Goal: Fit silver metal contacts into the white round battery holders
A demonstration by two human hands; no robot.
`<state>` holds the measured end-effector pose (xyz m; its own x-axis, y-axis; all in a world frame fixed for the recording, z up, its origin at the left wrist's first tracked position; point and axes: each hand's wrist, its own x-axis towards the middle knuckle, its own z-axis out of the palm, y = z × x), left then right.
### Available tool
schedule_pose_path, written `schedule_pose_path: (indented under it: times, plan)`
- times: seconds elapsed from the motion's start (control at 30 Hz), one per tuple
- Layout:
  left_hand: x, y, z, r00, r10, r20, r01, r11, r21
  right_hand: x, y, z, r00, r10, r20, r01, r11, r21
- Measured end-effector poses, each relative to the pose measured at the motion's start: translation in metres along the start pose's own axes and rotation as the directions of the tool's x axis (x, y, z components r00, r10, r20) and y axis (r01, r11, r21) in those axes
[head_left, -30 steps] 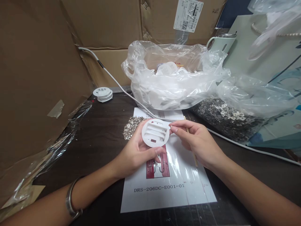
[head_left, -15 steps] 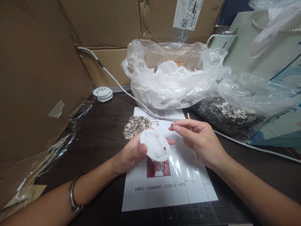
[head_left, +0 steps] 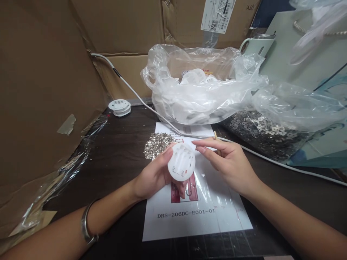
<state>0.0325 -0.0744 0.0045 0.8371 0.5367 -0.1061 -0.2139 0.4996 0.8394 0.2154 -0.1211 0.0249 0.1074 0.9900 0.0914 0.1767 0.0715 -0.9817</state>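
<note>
A round white plastic disc (head_left: 181,166) with slots and small printed marks is tilted in my left hand (head_left: 155,173), thumb at its left edge and fingers beneath. My right hand (head_left: 226,159) is closed just right of the disc, with thumb and forefinger pinched together. Something tiny shows at those fingertips, too small to name. A thin wooden stick (head_left: 215,135) is tucked in the same hand, its upper end sticking out above the fingers. Behind my left hand lies a heap of small shiny metal pieces (head_left: 158,144).
A printed sheet (head_left: 189,225) lies under my hands. Stacked white discs (head_left: 119,107) stand at the back left. A clear plastic bag (head_left: 200,103) holds more discs; another bag (head_left: 260,133) holds metal pieces. A grey cable (head_left: 141,99) crosses behind. A cup (head_left: 257,46) stands at the back right.
The disc has turned in my left hand and faces me more. My right fingertips have come left, closer to its edge. The stick's lower end has gone out of sight behind my hand.
</note>
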Motion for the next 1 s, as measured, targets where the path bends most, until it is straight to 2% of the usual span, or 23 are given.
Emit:
schedule_pose_path:
  times: [0.17,0.27,0.53,0.73,0.87,1.0]
  plan:
    - [0.0014,-0.0017,-0.0006,0.994,-0.099,-0.048,0.099,0.995,0.005,-0.001,0.0005,0.0018,0.996,0.01,-0.084,-0.014,0.998,-0.053]
    - [0.001,-0.0015,0.0,0.99,-0.118,-0.076,0.122,0.992,0.043,-0.0009,-0.0004,0.0024,0.995,0.002,-0.104,-0.009,0.998,-0.063]
    - [0.0018,-0.0026,0.0004,0.988,-0.13,-0.082,0.138,0.986,0.098,-0.0009,-0.0036,0.0038,0.996,-0.064,-0.066,0.066,0.998,0.023]
    - [-0.0001,-0.0037,0.0012,0.986,-0.122,-0.111,0.135,0.983,0.125,-0.0026,-0.002,0.0017,0.997,0.005,-0.076,-0.006,1.0,-0.015]
    - [-0.0004,-0.0043,0.0021,0.989,-0.104,-0.103,0.118,0.984,0.136,-0.0031,-0.0024,0.0033,0.992,-0.017,-0.125,0.01,0.999,-0.052]
    - [-0.0004,-0.0055,0.0027,0.991,-0.088,-0.096,0.1,0.987,0.126,-0.0037,-0.0024,0.0059,0.993,-0.051,-0.105,0.044,0.997,-0.067]
